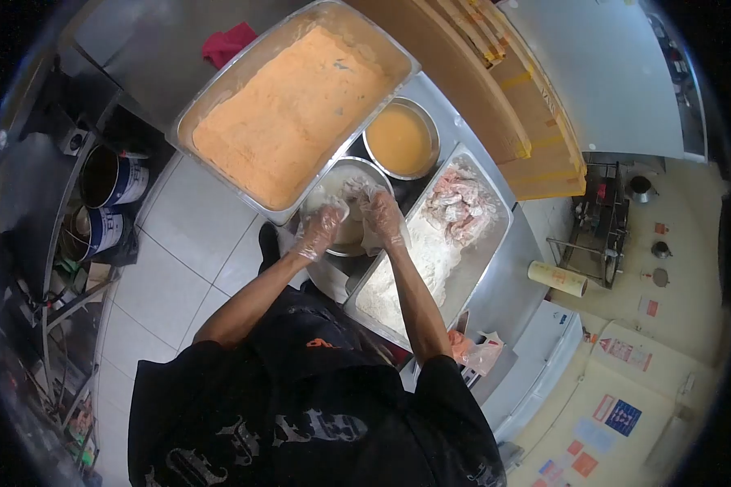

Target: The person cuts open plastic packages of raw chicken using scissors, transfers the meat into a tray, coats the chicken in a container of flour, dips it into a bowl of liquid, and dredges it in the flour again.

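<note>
My hands wear clear plastic gloves and are over a round metal bowl (386,180) with pale, cloudy contents. My left hand (323,230) is curled at the bowl's near left side, its fingers closed and partly hidden. My right hand (382,217) reaches in from the right with bent, closed fingers, whitish matter about them. What either hand holds cannot be made out. Beside my right forearm lies a long metal tray (481,272) with white flour (410,276) and flour-coated raw meat pieces (461,203) at its far end.
A large metal tray of orange powder (292,114) stands at the far left. Behind the bowl sits a round pan of orange-yellow liquid (398,140). Cardboard (463,81) leans at the back. A pink bag (475,351) lies right of the flour tray.
</note>
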### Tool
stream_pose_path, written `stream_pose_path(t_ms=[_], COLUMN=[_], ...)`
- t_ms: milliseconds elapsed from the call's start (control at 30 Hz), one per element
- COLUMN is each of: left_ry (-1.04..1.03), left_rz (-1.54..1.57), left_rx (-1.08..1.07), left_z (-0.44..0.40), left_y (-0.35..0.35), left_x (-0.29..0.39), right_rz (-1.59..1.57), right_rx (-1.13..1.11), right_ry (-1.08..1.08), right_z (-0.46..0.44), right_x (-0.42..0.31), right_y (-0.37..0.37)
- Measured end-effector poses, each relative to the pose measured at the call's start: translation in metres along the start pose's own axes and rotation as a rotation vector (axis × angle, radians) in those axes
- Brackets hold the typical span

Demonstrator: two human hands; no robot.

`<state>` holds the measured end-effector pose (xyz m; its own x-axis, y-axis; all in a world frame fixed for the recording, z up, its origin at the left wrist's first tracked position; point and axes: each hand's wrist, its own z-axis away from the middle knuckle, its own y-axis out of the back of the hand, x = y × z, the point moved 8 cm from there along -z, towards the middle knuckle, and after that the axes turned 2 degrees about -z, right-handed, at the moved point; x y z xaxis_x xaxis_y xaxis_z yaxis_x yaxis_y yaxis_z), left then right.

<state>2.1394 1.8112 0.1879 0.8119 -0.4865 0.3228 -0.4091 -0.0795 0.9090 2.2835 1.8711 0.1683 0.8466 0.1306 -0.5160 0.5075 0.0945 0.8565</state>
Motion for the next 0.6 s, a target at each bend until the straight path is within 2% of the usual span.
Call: stream_pose_path(t_ms=[33, 67, 133, 167, 200, 233, 300, 400, 467, 533, 600], left_ry=[0.193, 0.198, 0.264, 0.202, 0.202, 0.13, 0.062, 0.229, 0.145, 0.204, 0.252], left_rz=[0.256, 0.264, 0.629, 0.531, 0.536, 0.294, 0.053, 0.172, 0.167, 0.218, 0.272], left_rx=[-0.49, -0.495, -0.546, -0.759, -0.763, -0.741, -0.712, -0.712, -0.704, -0.695, -0.694], left_z=[0.011, 0.015, 0.029, 0.031, 0.033, 0.036, 0.035, 0.029, 0.024, 0.019, 0.025], left_y=[-0.037, -0.048, -0.083, -0.089, -0.099, -0.108, -0.117, -0.124, -0.125, -0.13, -0.147], left_x=[-0.005, -0.006, -0.002, 0.006, 0.012, 0.017, 0.02, 0.012, 0.015, 0.01, 0.01], right_rz=[0.003, 0.066, 0.133, 0.066, -0.003, -0.002, 0.082, 0.128, 0.088, 0.048, -0.12], right_rx=[-0.01, -0.023, -0.042, -0.019, 0.005, -0.001, -0.005, -0.053, -0.001, 0.051, -0.057], right_ry=[-0.003, -0.011, -0.025, 0.075, 0.174, 0.171, 0.074, 0.094, 0.041, -0.001, -0.044], right_z=[0.002, 0.004, 0.008, 0.01, 0.012, 0.013, 0.005, -0.005, -0.004, -0.012, -0.012], right_x=[0.001, 0.001, 0.008, 0.003, 0.0, 0.004, -0.007, 0.001, 0.008, 0.01, 0.046], right_y=[-0.006, -0.011, -0.022, -0.025, -0.026, -0.031, -0.027, -0.032, -0.024, -0.014, -0.043])
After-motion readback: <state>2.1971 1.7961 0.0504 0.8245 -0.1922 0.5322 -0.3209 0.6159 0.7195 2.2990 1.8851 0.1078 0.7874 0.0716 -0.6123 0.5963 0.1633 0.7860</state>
